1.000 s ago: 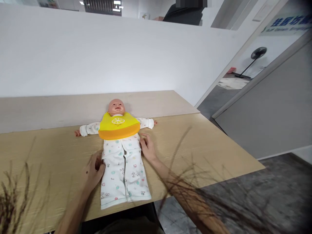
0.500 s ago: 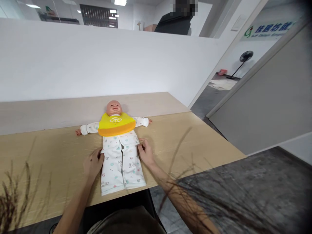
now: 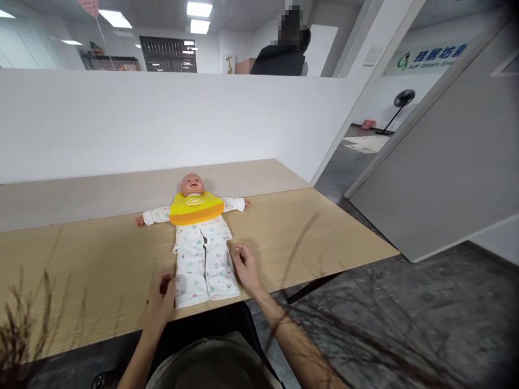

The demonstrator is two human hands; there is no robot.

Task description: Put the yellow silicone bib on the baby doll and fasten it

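A baby doll (image 3: pixel 192 185) lies on its back on the wooden table (image 3: pixel 284 232), arms stretched out to both sides. It wears white printed pyjamas; the trousers (image 3: pixel 190 273) lie flat with the legs pointing at me. A yellow bib (image 3: pixel 197 208) with an orange lower edge and a citrus-slice print covers its chest. My left hand (image 3: pixel 161 297) is beside the lower trouser leg on the left, fingers loosely curled with a gap to the thumb. My right hand (image 3: pixel 246 267) rests beside the other trouser leg, its fingers bent and apart. Neither hand visibly holds anything.
Behind the table stands a white partition (image 3: pixel 162 119); a person (image 3: pixel 279 59) is beyond it. A grey panel (image 3: pixel 438 162) rises to the right, with a standing fan (image 3: pixel 404 98) farther back. The table's front edge is close to my body.
Both hands have come away from the sides of the pyjamas at hip height and moved down along the trouser legs toward me. The camera view has tilted up slightly.
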